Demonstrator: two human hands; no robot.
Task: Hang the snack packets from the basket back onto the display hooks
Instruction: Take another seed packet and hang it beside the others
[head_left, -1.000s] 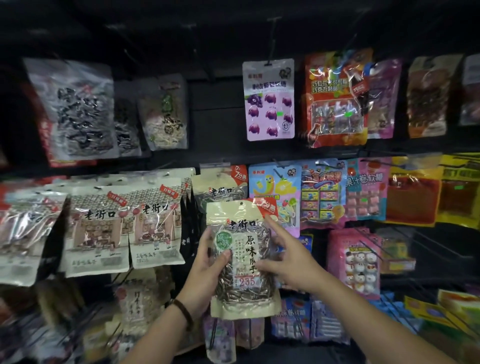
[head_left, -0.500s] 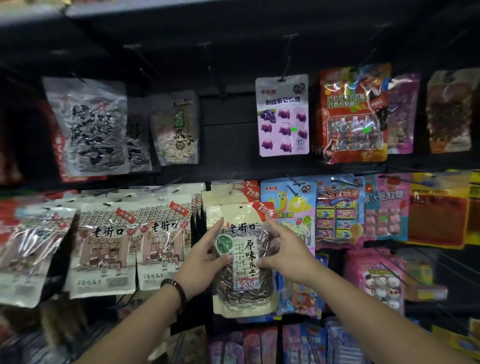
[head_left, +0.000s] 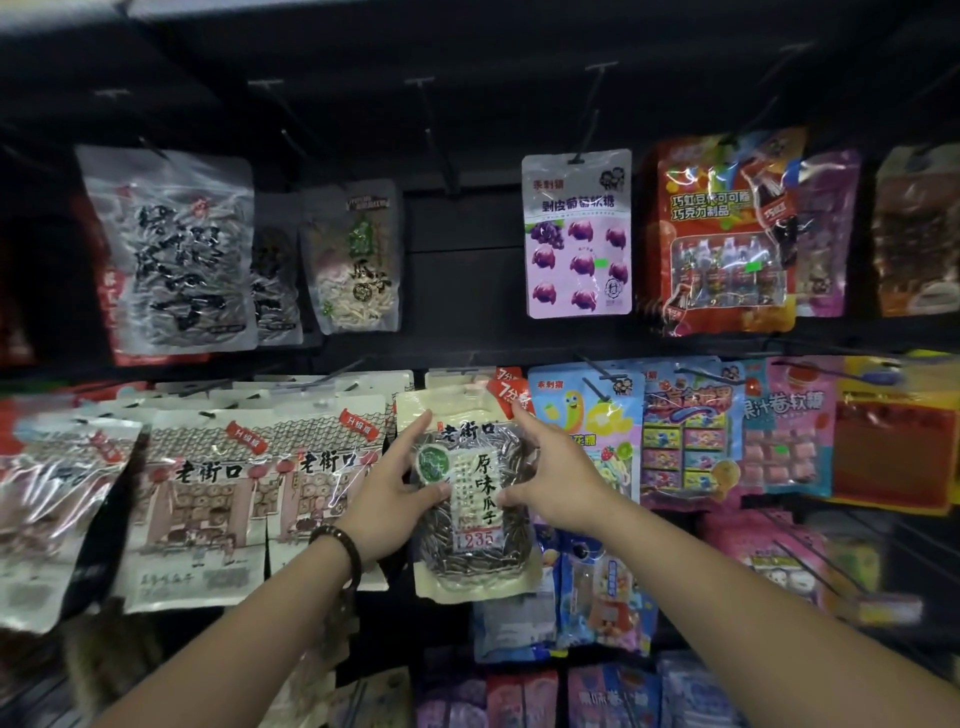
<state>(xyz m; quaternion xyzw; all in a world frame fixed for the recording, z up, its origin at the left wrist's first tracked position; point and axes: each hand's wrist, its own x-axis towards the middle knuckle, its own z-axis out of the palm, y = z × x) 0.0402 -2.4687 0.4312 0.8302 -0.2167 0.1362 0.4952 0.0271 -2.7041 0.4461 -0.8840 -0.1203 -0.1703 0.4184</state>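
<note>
I am holding the sunflower seed packet (head_left: 475, 556) upright; my left hand (head_left: 387, 499) and right hand (head_left: 558, 486) are pinching its sides, fingers (head_left: 434, 491) clamped on it.

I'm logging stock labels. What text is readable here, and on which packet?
"老街口", "原味瓜子", "235": seed packet, held by the left hand and right hand.
"老街口": beige packets to its left.
"剥皮葡萄软糖": purple packet, upper row.
"巧克力制品": red packet beside it.
Other print is too small or blurred.
</note>
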